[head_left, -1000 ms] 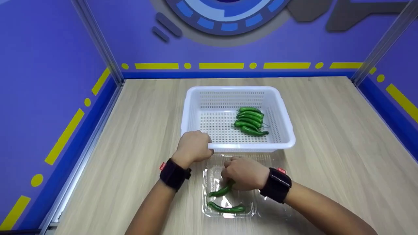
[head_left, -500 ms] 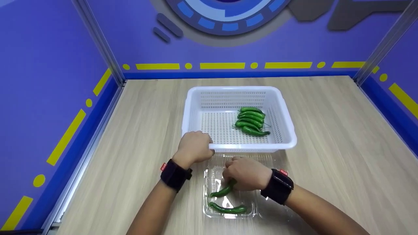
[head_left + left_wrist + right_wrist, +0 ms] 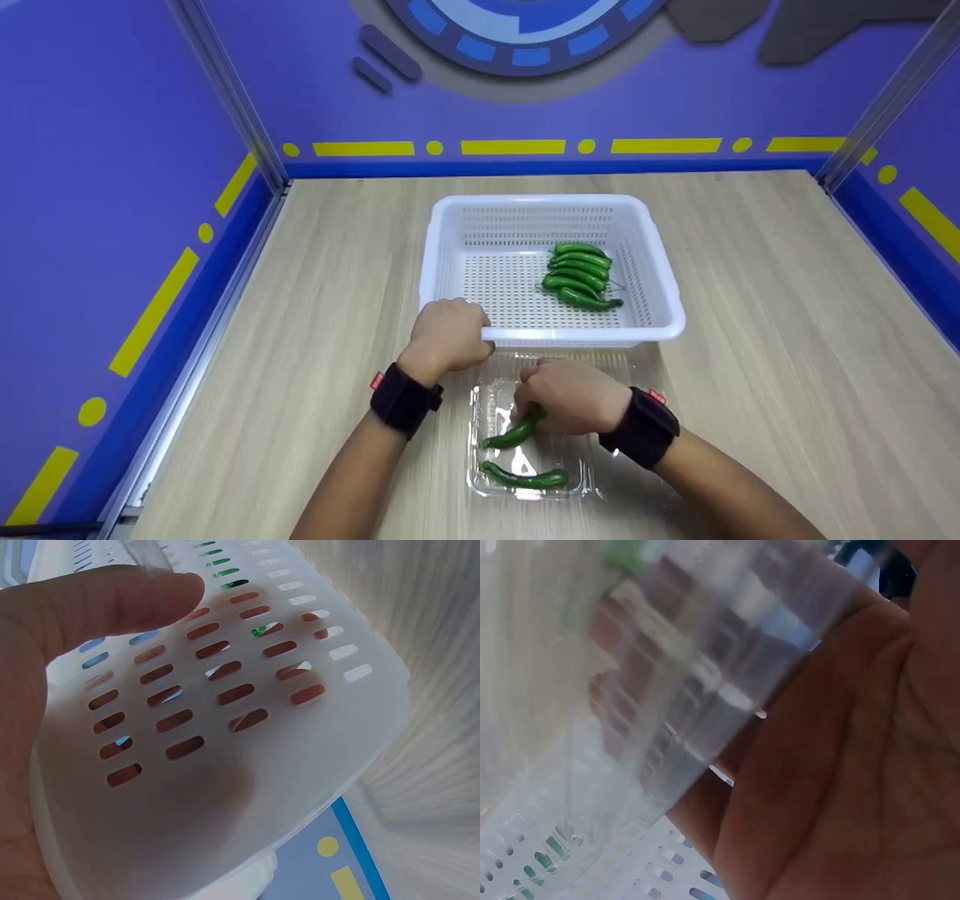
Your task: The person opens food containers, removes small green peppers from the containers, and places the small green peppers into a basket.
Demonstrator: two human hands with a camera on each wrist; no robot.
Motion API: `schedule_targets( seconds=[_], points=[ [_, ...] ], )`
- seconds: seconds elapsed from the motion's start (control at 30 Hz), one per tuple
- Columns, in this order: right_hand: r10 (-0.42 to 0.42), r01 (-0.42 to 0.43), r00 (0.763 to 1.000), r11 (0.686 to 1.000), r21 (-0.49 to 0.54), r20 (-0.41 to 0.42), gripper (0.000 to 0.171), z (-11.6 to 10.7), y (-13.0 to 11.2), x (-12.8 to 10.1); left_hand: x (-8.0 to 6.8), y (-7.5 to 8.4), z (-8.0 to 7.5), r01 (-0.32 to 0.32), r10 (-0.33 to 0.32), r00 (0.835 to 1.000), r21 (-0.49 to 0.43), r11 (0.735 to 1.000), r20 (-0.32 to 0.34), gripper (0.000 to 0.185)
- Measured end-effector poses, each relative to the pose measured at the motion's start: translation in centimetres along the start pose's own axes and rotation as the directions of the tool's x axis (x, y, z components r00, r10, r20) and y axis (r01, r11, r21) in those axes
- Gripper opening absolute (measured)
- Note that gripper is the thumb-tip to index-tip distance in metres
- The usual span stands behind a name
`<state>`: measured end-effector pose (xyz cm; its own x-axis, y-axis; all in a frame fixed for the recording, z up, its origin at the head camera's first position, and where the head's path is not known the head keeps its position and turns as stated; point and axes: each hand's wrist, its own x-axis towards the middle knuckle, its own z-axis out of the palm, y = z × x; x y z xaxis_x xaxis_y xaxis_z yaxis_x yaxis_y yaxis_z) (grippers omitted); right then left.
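On the worktop, your left hand grips the basket by its near-left corner; your right hand holds a pepper in the clear tray. Only the wrist view shows fingers through the slots.

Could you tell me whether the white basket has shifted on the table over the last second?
No. The white basket sits against the same wood grain, just beyond the clear tray, with the left hand gripping its near rim; slight differences come from the camera.
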<state>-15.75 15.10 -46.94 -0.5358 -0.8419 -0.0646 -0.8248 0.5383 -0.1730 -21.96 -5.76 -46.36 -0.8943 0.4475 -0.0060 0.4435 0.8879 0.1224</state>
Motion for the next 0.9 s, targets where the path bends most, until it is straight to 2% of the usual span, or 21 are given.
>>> schedule_targets(
  seconds=[0.2,0.37,0.5,0.7,0.9],
  points=[
    [0.009,-0.009,1.000,0.999,0.040,-0.002,0.012,0.0,0.1,-0.1,-0.1,0.0,0.0,-0.001,0.001,1.000,-0.009,1.000,0.009,0.037],
    [0.011,-0.010,1.000,0.999,0.036,-0.006,0.011,-0.1,0.2,-0.2,-0.1,0.0,-0.1,0.005,-0.004,1.000,-0.028,1.000,0.022,0.036],
    [0.002,-0.002,1.000,0.997,0.081,0.001,0.011,-0.7,0.5,-0.5,-0.1,0.0,-0.1,0.001,-0.001,1.000,-0.032,0.999,0.017,0.037],
    [-0.047,0.053,0.998,0.991,0.120,-0.048,0.011,-1.4,0.9,-1.0,-0.1,0.0,-0.2,0.001,-0.001,1.000,-0.027,1.000,0.018,0.035],
    [-0.055,0.068,0.994,0.987,0.146,-0.090,0.015,-1.9,0.9,-1.2,-0.1,0.0,-0.1,-0.003,0.003,1.000,-0.020,1.000,0.005,0.034]
  ],
)
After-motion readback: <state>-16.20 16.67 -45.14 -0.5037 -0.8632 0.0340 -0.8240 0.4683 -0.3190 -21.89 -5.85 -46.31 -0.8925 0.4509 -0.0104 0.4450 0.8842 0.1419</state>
